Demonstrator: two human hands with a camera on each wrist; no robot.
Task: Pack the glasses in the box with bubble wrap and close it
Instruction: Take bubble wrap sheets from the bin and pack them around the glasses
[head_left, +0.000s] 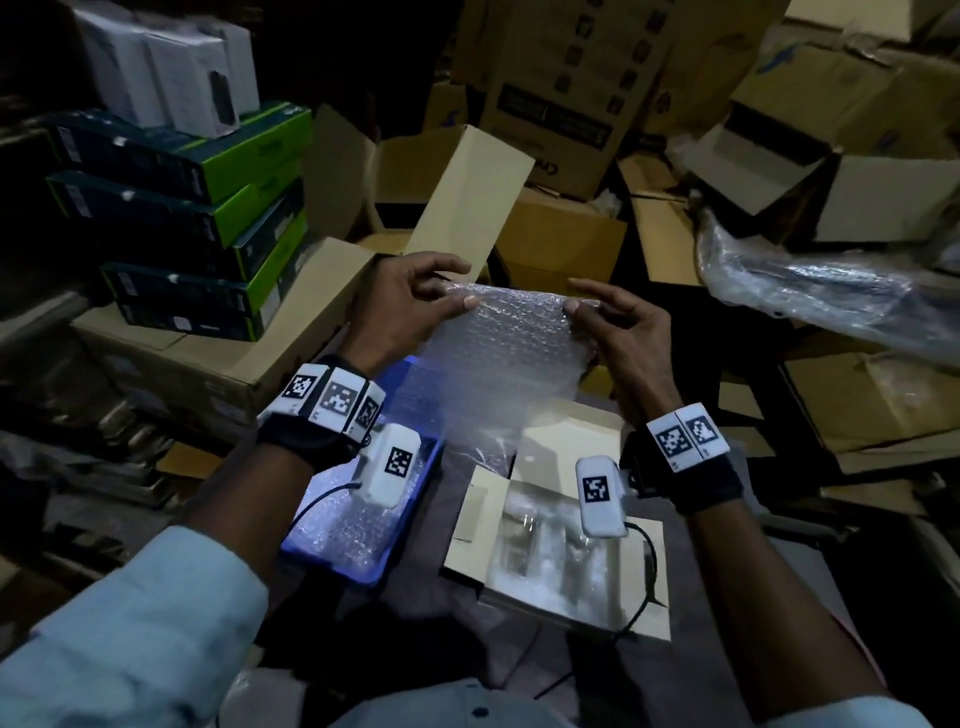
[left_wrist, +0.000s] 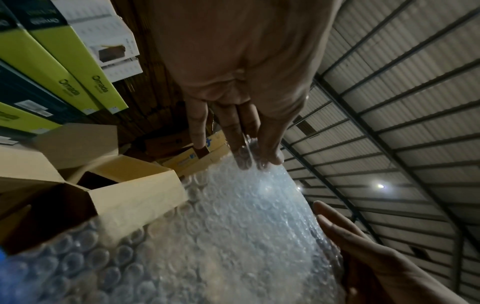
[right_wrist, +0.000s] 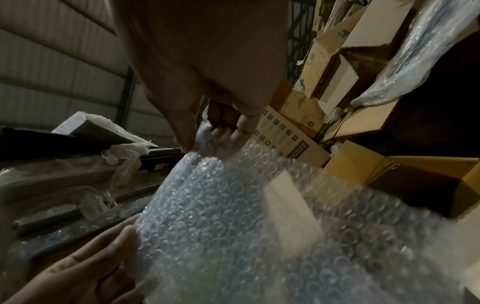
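Both hands hold a sheet of bubble wrap (head_left: 506, 332) up by its top corners, the left hand (head_left: 410, 296) and right hand (head_left: 621, 325) each pinching an edge. Below it the open box (head_left: 558, 540) lies on the worktop with the glasses (head_left: 540, 551) inside, beside a blue tray (head_left: 363, 519). Cardboard cartons (head_left: 561, 228) and green boxes (head_left: 228, 208) crowd around.

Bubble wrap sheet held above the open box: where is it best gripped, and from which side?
By its top edge, one corner per hand, coming in from the sides. The bubble wrap sheet is limp and hangs, so the left hand and right hand pinching opposite top corners keep it spread over the box.
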